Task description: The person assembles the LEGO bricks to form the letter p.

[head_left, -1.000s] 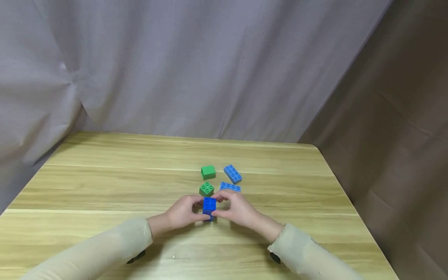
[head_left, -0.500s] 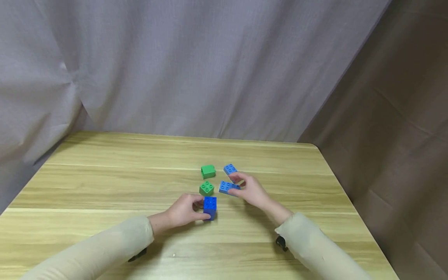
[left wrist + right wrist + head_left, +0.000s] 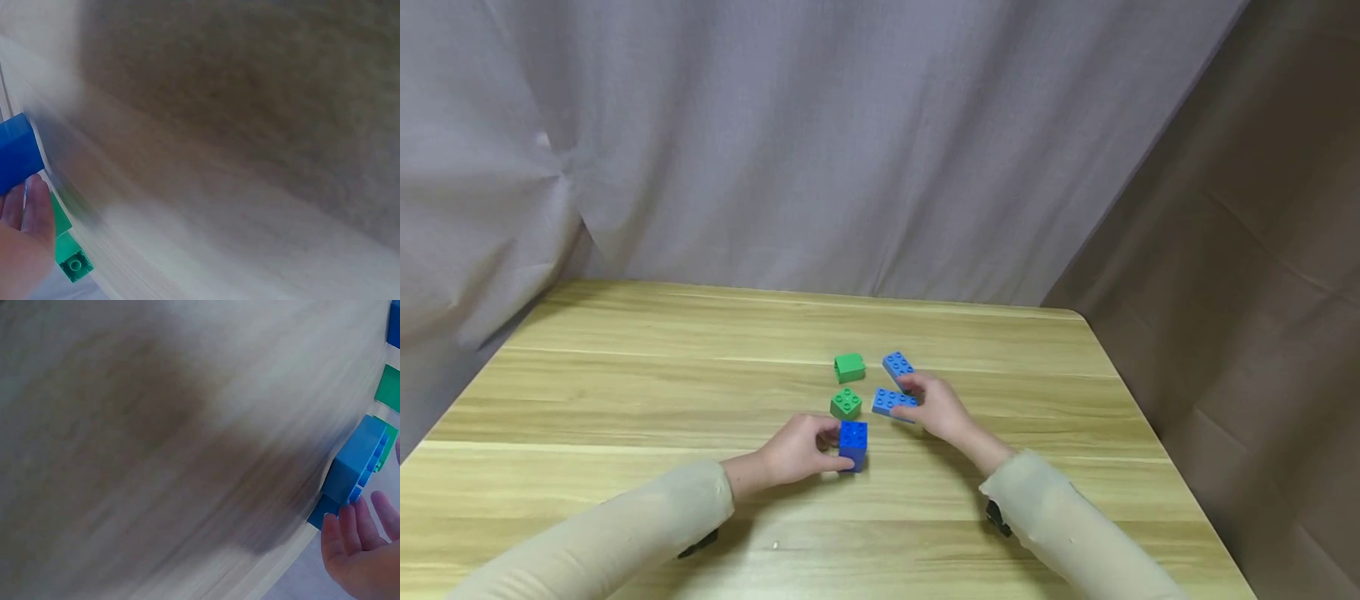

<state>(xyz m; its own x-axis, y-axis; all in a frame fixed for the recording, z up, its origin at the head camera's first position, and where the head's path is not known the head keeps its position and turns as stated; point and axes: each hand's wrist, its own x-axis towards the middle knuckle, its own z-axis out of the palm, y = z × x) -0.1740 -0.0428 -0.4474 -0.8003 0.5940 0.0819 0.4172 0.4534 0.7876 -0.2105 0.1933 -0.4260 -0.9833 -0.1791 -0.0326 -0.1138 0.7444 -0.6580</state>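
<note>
In the head view my left hand (image 3: 801,450) holds a tall dark blue building-brick block (image 3: 853,446) upright on the table, thumb on its near side and fingers behind. The left wrist view shows fingertips against the blue block (image 3: 17,153). My right hand (image 3: 938,408) is over the right end of a light blue building brick (image 3: 889,402), thumb in front and fingers behind. In the right wrist view its fingers are spread close beside that light blue brick (image 3: 355,459); firm contact cannot be made out. A second light blue brick (image 3: 897,364) lies just behind, partly covered by the fingers.
A green studded brick (image 3: 846,403) sits behind the dark blue block. Farther back lies another green brick (image 3: 849,367) on its side. The wooden table (image 3: 625,375) ends at grey curtains (image 3: 775,150) at the back and a dark curtain on the right.
My right hand has left the dark blue block and moved forward and right to the light blue bricks. My left hand keeps its hold in the same place.
</note>
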